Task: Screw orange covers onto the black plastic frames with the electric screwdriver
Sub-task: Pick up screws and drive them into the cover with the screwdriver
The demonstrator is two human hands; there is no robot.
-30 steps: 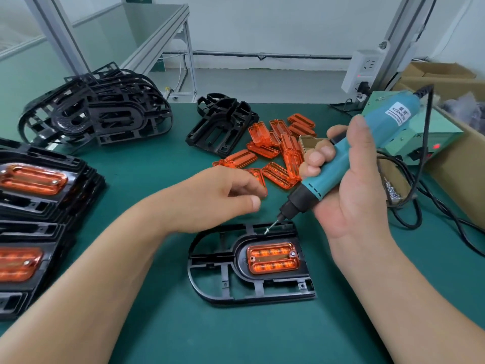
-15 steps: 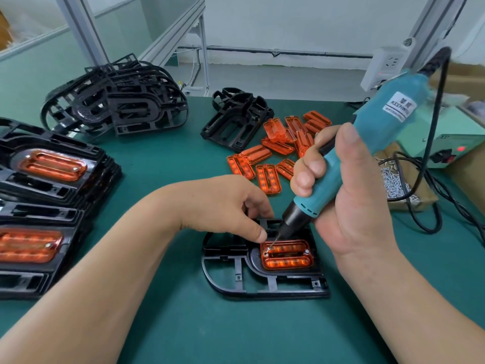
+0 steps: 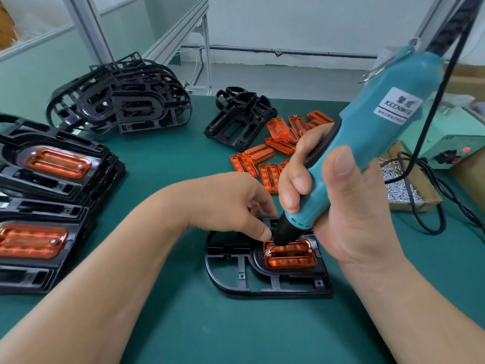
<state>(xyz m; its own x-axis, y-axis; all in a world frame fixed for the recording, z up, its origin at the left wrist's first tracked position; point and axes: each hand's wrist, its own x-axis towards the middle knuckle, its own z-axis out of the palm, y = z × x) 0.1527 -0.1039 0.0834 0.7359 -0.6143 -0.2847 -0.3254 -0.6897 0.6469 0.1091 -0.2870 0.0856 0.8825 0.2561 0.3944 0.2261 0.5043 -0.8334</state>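
- While the right hand (image 3: 349, 206) held the electric screwdriver (image 3: 367, 132) with fingers and thumb wrapped round its barrel, the bit stood tilted on the left screw (image 3: 269, 252) of the orange cover (image 3: 291, 254). That lean could have let the bit slip out and scar the cover.
- The left hand (image 3: 228, 203) had its curled fingers at the far edge of the black frame (image 3: 262, 282), thumb tip just beside the bit. Whether it gripped or merely pressed could not be told. A slip might have caught the thumb.
- The cover sat in the frame's recess, with a second screw (image 3: 310, 250) at its right end. Overdriving risked cracking the plastic.
- The cord (image 3: 420, 206) trailed across the box of screws (image 3: 401, 190) and might have dragged on it.
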